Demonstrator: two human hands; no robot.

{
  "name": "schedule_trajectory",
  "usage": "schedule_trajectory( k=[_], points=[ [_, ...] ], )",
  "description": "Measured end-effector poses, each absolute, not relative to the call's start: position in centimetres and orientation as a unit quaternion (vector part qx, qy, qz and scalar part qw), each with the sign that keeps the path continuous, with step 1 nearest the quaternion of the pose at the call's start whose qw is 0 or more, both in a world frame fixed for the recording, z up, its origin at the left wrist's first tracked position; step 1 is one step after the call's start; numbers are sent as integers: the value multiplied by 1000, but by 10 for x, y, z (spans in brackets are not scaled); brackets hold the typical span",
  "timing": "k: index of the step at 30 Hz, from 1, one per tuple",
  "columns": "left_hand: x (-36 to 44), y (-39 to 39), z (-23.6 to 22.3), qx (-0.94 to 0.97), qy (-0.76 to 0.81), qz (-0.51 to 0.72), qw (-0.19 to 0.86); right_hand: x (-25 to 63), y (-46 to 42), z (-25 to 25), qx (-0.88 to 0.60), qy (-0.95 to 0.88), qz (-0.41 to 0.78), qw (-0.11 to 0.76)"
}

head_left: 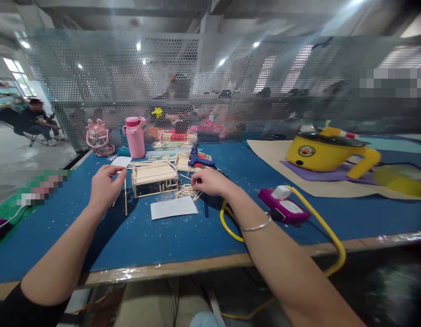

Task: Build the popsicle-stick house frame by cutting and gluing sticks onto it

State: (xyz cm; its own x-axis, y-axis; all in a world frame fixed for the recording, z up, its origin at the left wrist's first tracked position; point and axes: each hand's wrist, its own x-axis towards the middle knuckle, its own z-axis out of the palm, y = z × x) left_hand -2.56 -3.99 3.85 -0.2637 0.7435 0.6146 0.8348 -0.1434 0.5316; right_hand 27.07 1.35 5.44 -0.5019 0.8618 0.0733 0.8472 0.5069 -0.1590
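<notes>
A small house-like frame of thin wooden sticks (154,175) stands in the middle of the blue table. Left of it is my left hand (107,185), fingertips pinched together; whatever is between them is too small to make out. A loose wooden stick (126,200) lies just below those fingertips. My right hand (210,181) is closed, its fingertips beside a heap of short stick pieces (186,192); any held piece is hidden. Directly behind that hand rests a blue glue gun (200,160). A white paper slip (174,208) lies in front of the frame.
A pink bottle (134,140) and a pink rabbit-eared jug (99,138) stand at the back left. To the right are a purple power strip (283,206) with a yellow cable (319,222), and a yellow electric pot (324,152). A perforated screen (128,81) rises behind the table.
</notes>
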Motion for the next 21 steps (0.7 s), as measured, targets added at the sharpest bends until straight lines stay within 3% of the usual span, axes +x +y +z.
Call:
schedule_trajectory(
  k=[3, 9, 13, 17, 21],
  points=[
    [-22, -38, 34, -614, -654, -437, 64, 260, 14, 48, -502, -865, -6, 23],
    [-23, -32, 28, -637, -653, -408, 41, 256, 16, 43, -476, -879, 6, -3],
    [-25, -32, 28, -650, -632, -419, 41, 260, 13, 48, -473, -878, 12, 64],
    [-16, -42, 33, -625, -589, -506, 82, 258, 8, 54, -482, -860, 3, 167],
    [6, -55, 35, -648, -575, -496, 48, 252, 5, 55, -470, -865, -3, 174]
  ],
)
